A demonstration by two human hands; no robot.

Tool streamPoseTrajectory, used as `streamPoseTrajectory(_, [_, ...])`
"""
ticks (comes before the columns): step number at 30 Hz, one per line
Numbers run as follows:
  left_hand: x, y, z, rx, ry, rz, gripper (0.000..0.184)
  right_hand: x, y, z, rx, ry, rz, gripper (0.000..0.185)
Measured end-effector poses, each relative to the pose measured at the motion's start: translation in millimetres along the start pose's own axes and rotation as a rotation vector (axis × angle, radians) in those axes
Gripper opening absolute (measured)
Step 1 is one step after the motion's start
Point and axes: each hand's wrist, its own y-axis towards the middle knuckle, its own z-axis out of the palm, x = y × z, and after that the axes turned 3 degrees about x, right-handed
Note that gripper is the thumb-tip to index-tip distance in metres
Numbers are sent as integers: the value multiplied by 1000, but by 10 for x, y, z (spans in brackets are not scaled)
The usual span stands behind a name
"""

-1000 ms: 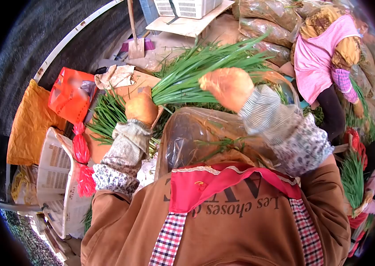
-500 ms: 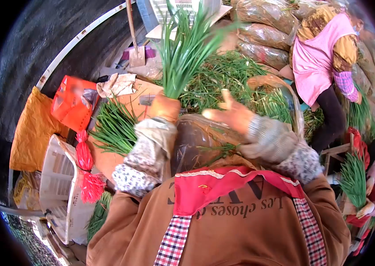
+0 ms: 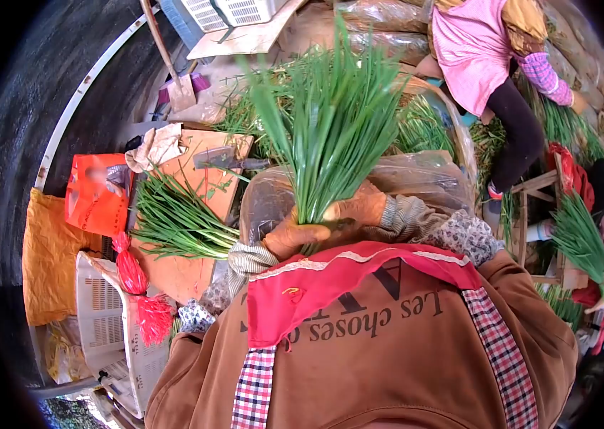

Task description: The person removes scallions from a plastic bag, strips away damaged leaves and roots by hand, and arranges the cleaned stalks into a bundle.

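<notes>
A large bunch of green chives (image 3: 338, 121) stands upright, leaves fanned upward, close in front of my chest. Its stems are wrapped by my left hand (image 3: 293, 236), closed low around them. My right hand (image 3: 360, 206) is also closed on the stems from the other side, its thumb near the left hand's fingers. Left of my hands, a second chive bundle (image 3: 177, 218) lies on a brown board (image 3: 173, 275). Behind it on the board rests a cleaver-like blade (image 3: 216, 157) with a dark handle. Plastic sheeting (image 3: 416, 182) covers what is just beyond my hands.
Loose chives (image 3: 423, 129) lie beyond the sheeting. Red plastic ties (image 3: 130, 264) hang on a white crate (image 3: 102, 307) at left, near an orange-red bag (image 3: 95, 200). A shovel (image 3: 180, 93) stands behind. A co-worker in a pink apron (image 3: 470, 53) bends at upper right; another person's hand holds chives (image 3: 581, 236).
My left hand has brought the chives down and toward my chest. The right hand, open and apart before, now grips the stems too. The view has shifted.
</notes>
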Motion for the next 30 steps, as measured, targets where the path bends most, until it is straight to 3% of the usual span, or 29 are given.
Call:
streamPoseTrajectory(3, [-37,-50,15,-1,-8,-227,57,-22,21,-100,109,-274,-71,68])
streamPoseTrajectory(6, [-18,-16,43,18,36,-176,47,-77,19,-115,120,-496,-110,71])
streamPoseTrajectory(9, [-45,-37,-11,-4,101,-232,37,53,7,-132,86,-311,38,66])
streamPoseTrajectory(11, [-15,-2,18,27,84,-118,41,256,7,-122,67,-50,202,61])
streamPoseTrajectory(13, [0,8,-10,47,103,-47,42,344,-12,-114,29,-246,88,47])
streamPoseTrajectory(14, [20,11,-57,51,129,-34,39,483,-67,-201,61,-481,160,45])
streamPoseTrajectory(16, [98,44,-168,103,190,58,41,951,-70,-352,131,-622,547,41])
streamPoseTrajectory(17, [82,41,-164,80,173,53,40,1260,-42,-392,164,-515,861,39])
streamPoseTrajectory(19, [44,26,-117,37,137,38,40,1634,-39,-380,-203,-404,500,37])
streamPoseTrajectory(21, [6,49,-82,44,140,35,43,1756,129,-432,-376,-761,58,46])
streamPoseTrajectory(22, [-4,52,-67,47,136,37,44,1788,223,-452,-388,-919,27,60])
streamPoseTrajectory(23, [-10,47,-57,50,132,39,45,1715,320,-519,-322,-877,106,66])
streamPoseTrajectory(25, [6,49,-105,60,136,48,47,1631,414,-551,-196,-536,244,61])
streamPoseTrajectory(30, [-30,23,-153,65,140,47,50,1467,434,-574,-157,-326,181,20])
